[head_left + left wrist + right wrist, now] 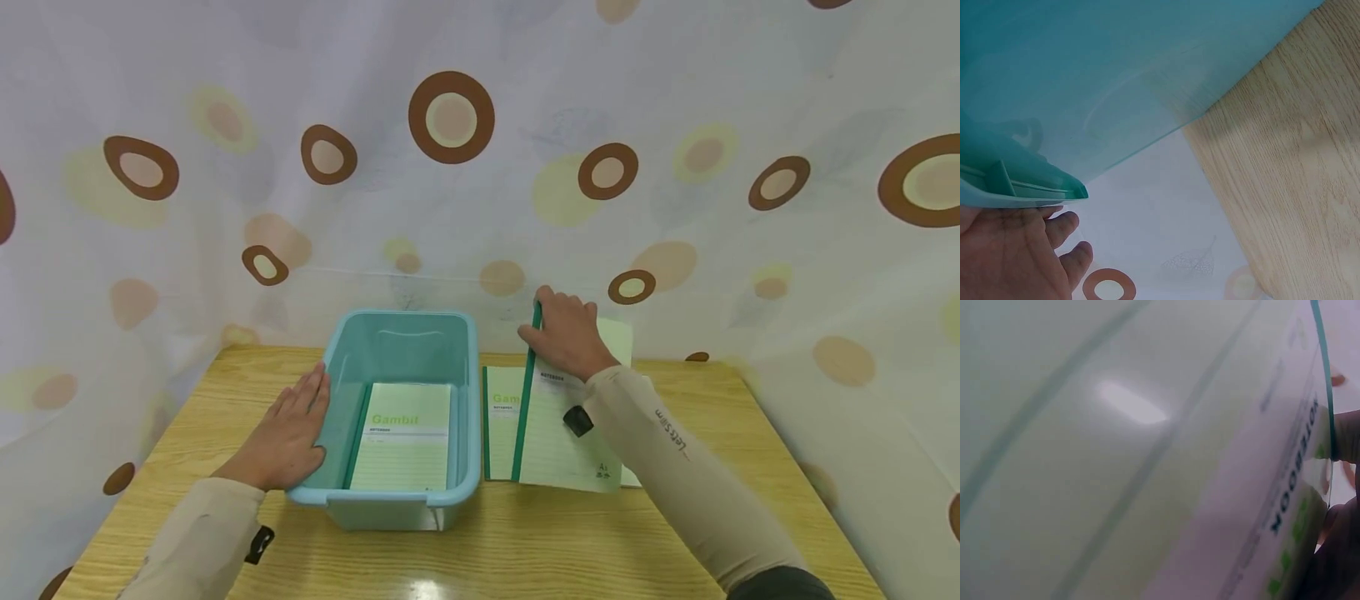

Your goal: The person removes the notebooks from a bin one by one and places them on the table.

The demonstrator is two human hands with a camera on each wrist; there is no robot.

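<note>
My right hand (570, 333) grips a pale green notebook (562, 454) by its upper part, near the dark green spine, and holds it tilted above the table. In the right wrist view that notebook's cover (1122, 462) fills most of the picture. Beneath it, another "Gambit" notebook (501, 442) lies partly covered. My left hand (288, 429) rests with straight fingers against the left rim of a light blue plastic bin (472, 400). Inside the bin lies a notebook (405, 462) of the same kind. The left wrist view shows the palm (1010, 256) under the bin's rim.
The bin stands on a wooden table (540, 550), left of the notebooks. Behind the table hangs a white sheet (525, 75) with brown and yellow round shapes, which also covers the sides.
</note>
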